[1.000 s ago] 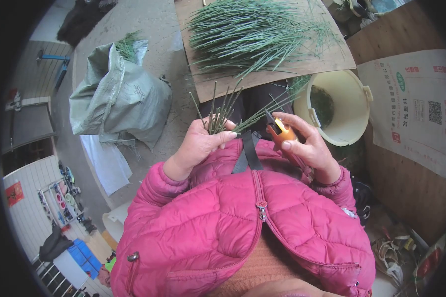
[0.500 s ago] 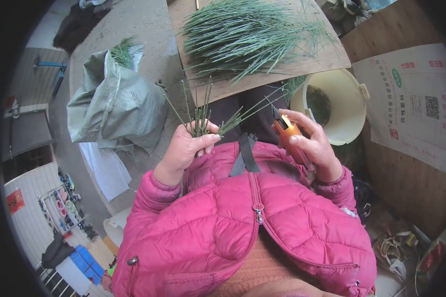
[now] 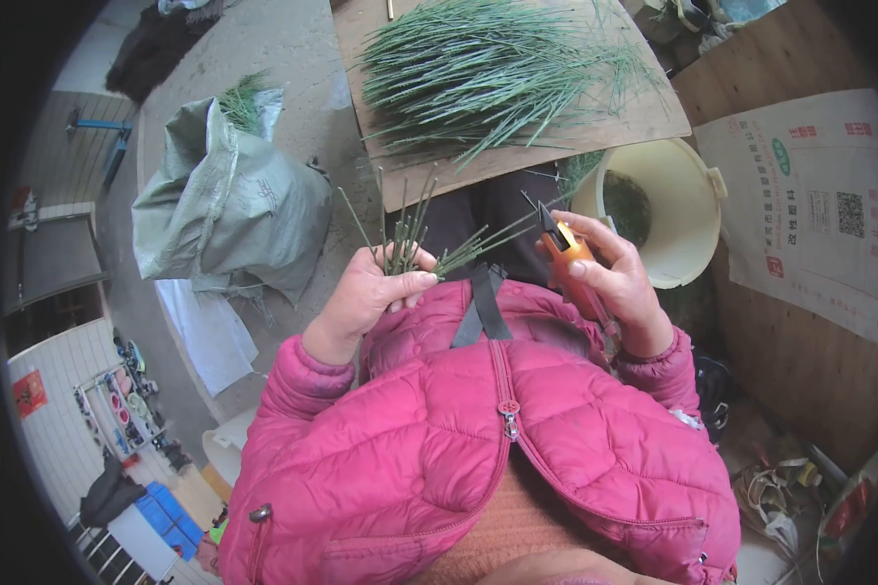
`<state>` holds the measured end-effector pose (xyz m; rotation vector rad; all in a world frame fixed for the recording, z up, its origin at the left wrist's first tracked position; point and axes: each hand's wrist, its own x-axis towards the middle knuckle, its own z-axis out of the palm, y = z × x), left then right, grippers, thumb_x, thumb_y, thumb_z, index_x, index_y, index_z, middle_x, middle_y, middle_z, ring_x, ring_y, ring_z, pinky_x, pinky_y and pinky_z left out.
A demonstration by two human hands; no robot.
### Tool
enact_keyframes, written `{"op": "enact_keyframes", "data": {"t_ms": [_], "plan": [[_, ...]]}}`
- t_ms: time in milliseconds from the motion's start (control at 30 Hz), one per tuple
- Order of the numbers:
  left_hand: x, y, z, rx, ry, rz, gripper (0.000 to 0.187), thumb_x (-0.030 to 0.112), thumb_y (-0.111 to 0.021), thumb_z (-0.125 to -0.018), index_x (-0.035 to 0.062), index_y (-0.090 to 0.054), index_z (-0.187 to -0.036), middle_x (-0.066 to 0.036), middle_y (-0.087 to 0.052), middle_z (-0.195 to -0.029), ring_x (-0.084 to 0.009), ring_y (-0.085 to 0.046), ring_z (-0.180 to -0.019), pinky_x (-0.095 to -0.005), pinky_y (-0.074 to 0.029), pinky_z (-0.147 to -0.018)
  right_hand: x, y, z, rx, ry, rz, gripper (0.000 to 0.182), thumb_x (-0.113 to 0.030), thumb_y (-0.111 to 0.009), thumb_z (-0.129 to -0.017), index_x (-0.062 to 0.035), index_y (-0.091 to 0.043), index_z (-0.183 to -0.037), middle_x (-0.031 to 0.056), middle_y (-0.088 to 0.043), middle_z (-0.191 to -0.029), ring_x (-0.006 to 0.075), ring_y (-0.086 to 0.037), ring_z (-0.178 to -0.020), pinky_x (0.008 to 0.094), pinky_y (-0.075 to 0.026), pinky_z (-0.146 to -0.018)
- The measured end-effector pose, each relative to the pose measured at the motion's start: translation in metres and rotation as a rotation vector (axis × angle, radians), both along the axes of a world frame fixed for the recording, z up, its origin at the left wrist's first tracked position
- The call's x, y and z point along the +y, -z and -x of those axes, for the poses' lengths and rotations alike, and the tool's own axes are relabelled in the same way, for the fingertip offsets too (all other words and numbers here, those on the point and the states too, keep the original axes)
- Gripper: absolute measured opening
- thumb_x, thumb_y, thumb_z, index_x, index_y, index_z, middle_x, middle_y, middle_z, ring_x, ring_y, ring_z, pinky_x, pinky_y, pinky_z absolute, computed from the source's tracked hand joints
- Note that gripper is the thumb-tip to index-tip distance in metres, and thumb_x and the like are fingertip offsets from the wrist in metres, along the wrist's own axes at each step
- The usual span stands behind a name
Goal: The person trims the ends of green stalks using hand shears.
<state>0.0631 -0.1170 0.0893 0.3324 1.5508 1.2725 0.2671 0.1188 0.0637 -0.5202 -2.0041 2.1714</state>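
Observation:
My left hand point(image 3: 363, 300) is closed around a small bunch of thin green stems point(image 3: 410, 232), which fan out upward and to the right. In my right hand point(image 3: 622, 281) is a pair of pruning shears point(image 3: 568, 252) with orange grips and dark blades pointing up. The shears' tips are close to the ends of the longest stems leaning right. Beyond both hands, a large pile of long green stems point(image 3: 488, 73) lies on a wooden board point(image 3: 439, 182). My palms and the lower ends of the bunch are hidden by my fingers.
A cream bucket point(image 3: 691, 219) with green bits inside stands right of the board. At left sits a pale green woven sack point(image 3: 234, 205) with greenery at its mouth. A wooden panel point(image 3: 800, 361) bearing a printed sheet point(image 3: 810, 214) rises on the right.
The longest stems leaning right from my left hand now reach less far, and a short bit shows near the board's edge. The bunch and the shears have shifted slightly.

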Motion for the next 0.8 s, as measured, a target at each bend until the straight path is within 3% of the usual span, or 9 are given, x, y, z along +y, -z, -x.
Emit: {"op": "enact_keyframes", "data": {"t_ms": [100, 200, 267, 300, 367, 467, 600, 667, 800], "plan": [[0.0, 0.003, 0.003, 0.026, 0.03, -0.014, 0.018, 0.012, -0.077, -0.078, 0.0088, -0.064, -0.091, 0.001, -0.058, -0.073, -0.0048, -0.051, -0.053, -0.0153, -0.043, -0.049, 0.002, 0.005, -0.002, 0.006, -0.013, -0.069, 0.054, -0.026, -0.069, -0.086, -0.0018, -0.052, -0.131, 0.0127, -0.06, -0.112, 0.0296, -0.065, -0.103, 0.0317, -0.054, -0.08], [0.005, 0.022, 0.008, 0.13, 0.045, -0.076, 0.039, 0.008, -0.085, -0.069, 0.0117, -0.056, -0.096, 0.005, -0.055, -0.086, -0.0015, -0.048, -0.072, -0.016, -0.04, -0.064, -0.001, 0.006, -0.001, 0.02, 0.032, 0.005, 0.055, -0.027, -0.068, -0.086, -0.0006, -0.051, -0.131, 0.0113, -0.057, -0.113, 0.0289, -0.064, -0.105, 0.0347, -0.055, -0.075], [0.007, 0.055, 0.025, 0.805, 0.1, -0.137, 0.034, 0.0, -0.078, -0.068, 0.0104, -0.063, -0.096, 0.0, -0.065, -0.092, -0.0125, -0.06, -0.082, -0.0246, -0.049, -0.074, -0.005, -0.004, 0.003, -0.024, 0.095, 0.135, 0.059, -0.029, -0.068, -0.084, -0.0011, -0.049, -0.132, 0.0185, -0.06, -0.111, 0.026, -0.064, -0.101, 0.0342, -0.057, -0.073], [0.011, 0.067, 0.033, 0.974, 0.111, -0.147, 0.034, -0.002, -0.077, -0.067, 0.0101, -0.065, -0.096, -0.002, -0.067, -0.094, -0.0153, -0.063, -0.084, -0.0268, -0.051, -0.076, -0.006, -0.007, 0.004, -0.035, 0.106, 0.168, 0.06, -0.03, -0.068, -0.084, -0.0012, -0.048, -0.133, 0.0203, -0.061, -0.111, 0.0253, -0.064, -0.1, 0.0341, -0.058, -0.073], [0.027, 0.083, 0.049, 1.555, 0.072, -0.159, 0.023, -0.001, -0.069, -0.074, 0.013, -0.066, -0.092, 0.0, -0.061, -0.079, -0.0172, -0.061, -0.067, -0.0286, -0.047, -0.056, -0.008, -0.007, 0.004, -0.045, 0.106, 0.2, 0.06, -0.031, -0.068, -0.084, -0.001, -0.049, -0.132, 0.0182, -0.06, -0.113, 0.0254, -0.062, -0.104, 0.0358, -0.058, -0.073], [0.054, 0.102, 0.063, 1.874, 0.049, -0.158, 0.031, -0.005, -0.061, -0.068, 0.0144, -0.067, -0.092, 0.001, -0.055, -0.07, -0.0186, -0.058, -0.057, -0.0293, -0.045, -0.044, -0.009, -0.008, 0.005, -0.073, 0.086, 0.231, 0.06, -0.031, -0.068, -0.083, -0.0009, -0.049, -0.132, 0.0167, -0.059, -0.116, 0.0272, -0.061, -0.108, 0.0371, -0.059, -0.073], [0.08, 0.123, 0.065, 1.906, 0.1, 0.004, 0.048, -0.004, -0.06, -0.062, 0.0103, -0.066, -0.108, -0.003, -0.062, -0.073, -0.0234, -0.062, -0.056, -0.033, -0.05, -0.043, -0.009, -0.01, 0.006, -0.101, 0.089, 0.207, 0.063, -0.033, -0.067, -0.082, -0.0015, -0.048, -0.133, 0.0205, -0.062, -0.111, 0.0251, -0.062, -0.103, 0.036, -0.059, -0.073], [0.083, 0.132, 0.062, 1.912, 0.054, -0.018, 0.031, -0.004, -0.057, -0.061, 0.012, -0.063, -0.087, -0.003, -0.058, -0.064, -0.025, -0.059, -0.05, -0.0338, -0.045, -0.037, -0.011, -0.013, 0.005, -0.109, 0.104, 0.218, 0.063, -0.035, -0.067, -0.082, -0.0015, -0.049, -0.132, 0.0188, -0.06, -0.111, 0.0258, -0.062, -0.104, 0.0365, -0.059, -0.074], [0.061, 0.123, 0.053, 1.869, 0.012, -0.053, 0.025, -0.002, -0.056, -0.06, 0.0156, -0.062, -0.077, -0.001, -0.057, -0.059, -0.0249, -0.059, -0.049, -0.0349, -0.043, -0.036, -0.012, -0.017, 0.007, -0.114, 0.137, 0.246, 0.065, -0.036, -0.067, -0.082, -0.0021, -0.048, -0.133, 0.0217, -0.062, -0.109, 0.0238, -0.063, -0.096, 0.0354, -0.058, -0.074]]}}
